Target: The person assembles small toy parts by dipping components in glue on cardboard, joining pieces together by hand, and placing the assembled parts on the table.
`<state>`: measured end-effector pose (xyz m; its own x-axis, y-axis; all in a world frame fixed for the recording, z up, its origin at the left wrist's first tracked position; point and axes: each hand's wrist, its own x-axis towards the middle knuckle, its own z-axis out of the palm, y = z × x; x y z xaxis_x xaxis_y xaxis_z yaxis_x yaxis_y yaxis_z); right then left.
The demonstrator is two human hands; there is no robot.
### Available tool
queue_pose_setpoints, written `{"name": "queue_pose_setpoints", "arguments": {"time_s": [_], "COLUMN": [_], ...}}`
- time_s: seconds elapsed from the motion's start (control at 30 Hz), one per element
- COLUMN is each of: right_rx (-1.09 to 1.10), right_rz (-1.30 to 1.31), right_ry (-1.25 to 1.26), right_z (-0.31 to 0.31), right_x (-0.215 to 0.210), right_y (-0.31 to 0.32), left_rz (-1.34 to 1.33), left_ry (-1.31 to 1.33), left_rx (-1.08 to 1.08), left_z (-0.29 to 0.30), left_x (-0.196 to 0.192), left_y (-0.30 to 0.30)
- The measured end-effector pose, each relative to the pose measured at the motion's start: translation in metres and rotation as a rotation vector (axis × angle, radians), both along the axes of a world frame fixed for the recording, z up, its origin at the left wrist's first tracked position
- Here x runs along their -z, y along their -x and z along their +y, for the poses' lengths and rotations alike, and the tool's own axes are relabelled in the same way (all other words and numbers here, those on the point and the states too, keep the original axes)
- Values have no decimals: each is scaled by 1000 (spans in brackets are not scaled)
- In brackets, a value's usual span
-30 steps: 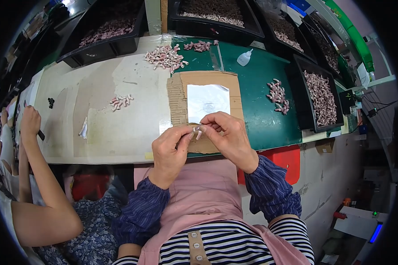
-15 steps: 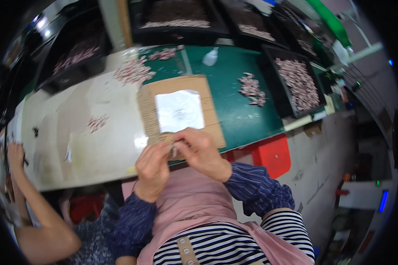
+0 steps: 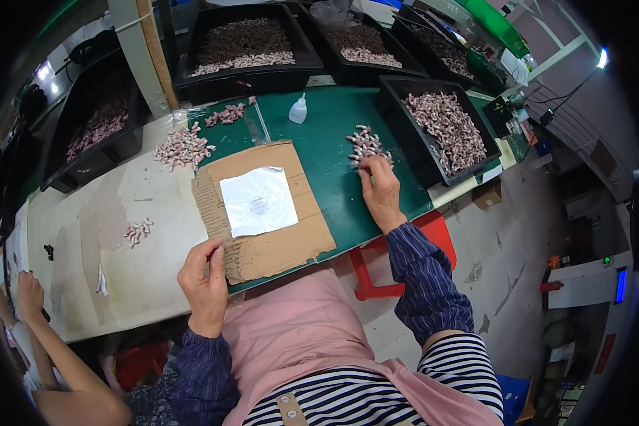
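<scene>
Right hand [image 3: 380, 190] lies palm down on the green mat [image 3: 319, 142], fingers spread over a small pile of pinkish parts [image 3: 366, 142]; the fingertips hide whether any piece is gripped, cannot tell. Left hand [image 3: 204, 280] is curled at the cardboard sheet [image 3: 277, 241] edge, fingers pinched; anything held is too small to make out. Foil square [image 3: 257, 201] lies on the cardboard. Another person's arm [image 3: 42, 348] is cut off at lower left.
</scene>
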<state>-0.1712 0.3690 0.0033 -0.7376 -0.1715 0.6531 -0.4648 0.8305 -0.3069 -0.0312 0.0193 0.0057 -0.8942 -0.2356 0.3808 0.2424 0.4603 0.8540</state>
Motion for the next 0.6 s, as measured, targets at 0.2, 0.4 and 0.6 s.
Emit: {"name": "queue_pose_setpoints", "arguments": {"time_s": [0.2,0.4,0.6], "right_rx": [-2,-287,-484], "right_rz": [-20,-166,-253], "right_ry": [-97,210,110], "right_z": [0,-80,-185], "right_x": [1,-28,-18], "right_y": [-22,19,123], "left_rz": [-44,-59,-64], "left_ry": [-57,-114,-76], "left_rx": [-87,-118,-129], "left_z": [-20,-25,-28], "left_x": [12,18,23], "left_y": [-7,-6,-8]}}
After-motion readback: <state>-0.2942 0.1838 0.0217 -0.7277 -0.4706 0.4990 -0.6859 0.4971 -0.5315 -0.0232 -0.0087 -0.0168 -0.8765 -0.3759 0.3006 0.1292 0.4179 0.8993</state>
